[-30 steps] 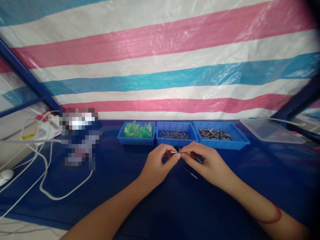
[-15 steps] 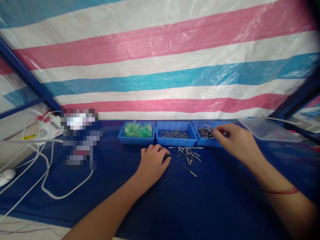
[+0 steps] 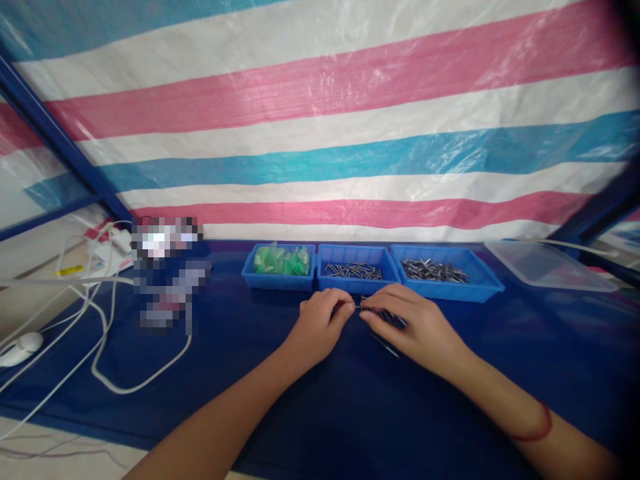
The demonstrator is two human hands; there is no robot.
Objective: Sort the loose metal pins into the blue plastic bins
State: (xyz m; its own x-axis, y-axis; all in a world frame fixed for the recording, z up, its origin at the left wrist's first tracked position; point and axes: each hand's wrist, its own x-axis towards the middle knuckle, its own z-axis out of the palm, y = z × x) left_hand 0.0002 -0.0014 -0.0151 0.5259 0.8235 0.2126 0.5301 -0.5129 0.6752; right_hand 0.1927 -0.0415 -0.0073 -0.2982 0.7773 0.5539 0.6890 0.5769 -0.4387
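Over the blue table my left hand (image 3: 324,323) is closed, thumb and fingertips pinching a thin metal pin (image 3: 357,307) that points right. My right hand (image 3: 413,323) faces it, thumb and fingers curled close to the pin's free end; whatever they hold is too small or hidden to name. Partly covered by my right hand is a pile of loose metal pins (image 3: 397,319). One more pin (image 3: 386,345), with a thicker section, lies in front of the pile. Behind my hands, a blue bin (image 3: 355,287) contains nail-like metal pins, and the right-hand bin (image 3: 450,292) contains short metal parts.
A third blue bin (image 3: 277,283) at the left holds green plastic bags (image 3: 283,259). To the right lies a clear plastic lid (image 3: 550,267). White cables (image 3: 107,380) and a white mouse (image 3: 23,349) occupy the left side. A striped sheet (image 3: 320,133) hangs behind.
My right hand has left the right-hand bin and come left and nearer, up to my left hand. My left hand has shifted slightly right, its pin now between both hands.
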